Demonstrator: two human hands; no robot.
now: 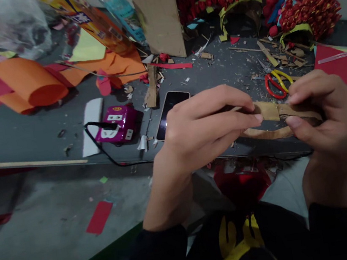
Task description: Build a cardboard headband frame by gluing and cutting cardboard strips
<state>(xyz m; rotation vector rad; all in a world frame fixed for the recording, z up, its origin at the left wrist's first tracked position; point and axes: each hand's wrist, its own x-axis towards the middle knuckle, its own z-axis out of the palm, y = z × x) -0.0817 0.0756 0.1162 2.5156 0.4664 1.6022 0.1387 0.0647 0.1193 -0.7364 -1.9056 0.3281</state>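
Between my two hands is a brown cardboard strip [267, 111] bent round into a loop, its lower side curving below my fingers. An overlapped seam shows in the gap between the hands. My left hand [206, 121] pinches the band just left of that seam, fingertips closed on it. On the other side, my right hand [324, 106] grips the band between thumb and fingers. Right behind the band lie scissors [278, 83] with one red and one yellow handle. A dark-screened phone [171, 111] rests on the table, partly covered by my left hand.
A purple power socket block [118, 122] with a plugged-in black cable sits left. Orange paper [31, 82], an orange bottle [98, 24] and a cardboard sheet [158, 17] stand or lie behind. Red flower-covered pieces [309, 7] are at back right, with scraps [288, 53] in front.
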